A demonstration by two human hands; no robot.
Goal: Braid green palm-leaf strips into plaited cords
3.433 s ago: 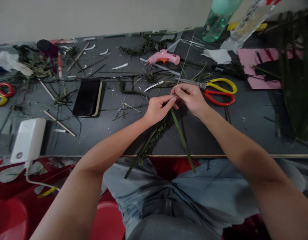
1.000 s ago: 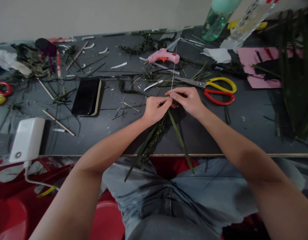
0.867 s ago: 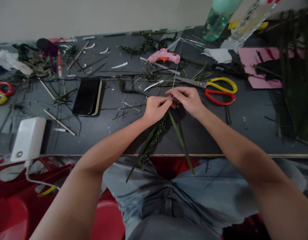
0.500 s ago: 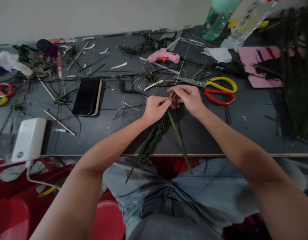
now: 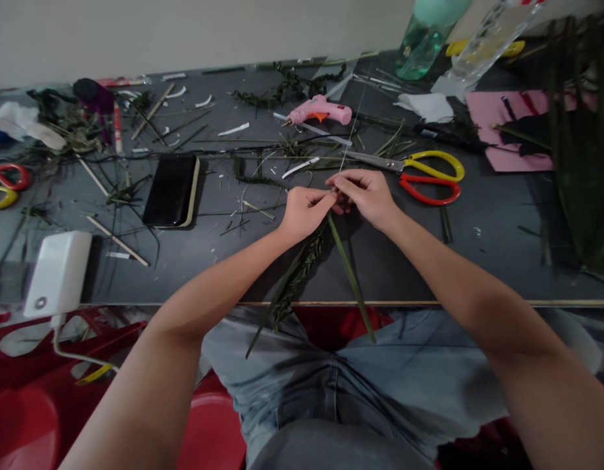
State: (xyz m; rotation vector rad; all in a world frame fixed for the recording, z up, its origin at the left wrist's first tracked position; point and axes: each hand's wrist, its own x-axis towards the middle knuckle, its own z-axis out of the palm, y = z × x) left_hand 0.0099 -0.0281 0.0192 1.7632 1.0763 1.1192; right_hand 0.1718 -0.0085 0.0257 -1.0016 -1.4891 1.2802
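Note:
Both hands meet over the middle of the grey table. My left hand is closed, pinching the top of a braided green leaf strip that hangs toward my lap. My right hand is closed too, fingers pinched on the same spot. A thin pale wire or leaf rib sticks up from between the fingertips. A loose green leaf blade runs down from the pinch past the table edge.
Yellow and red scissors lie just right of my hands. A pink glue gun, a black phone, a white charger, bottles, pink paper and leaf scraps lie around. Palm leaves stand at right.
The hands stay pinched at the same spot with small finger shifts. The thin wire above them sways a little left and right.

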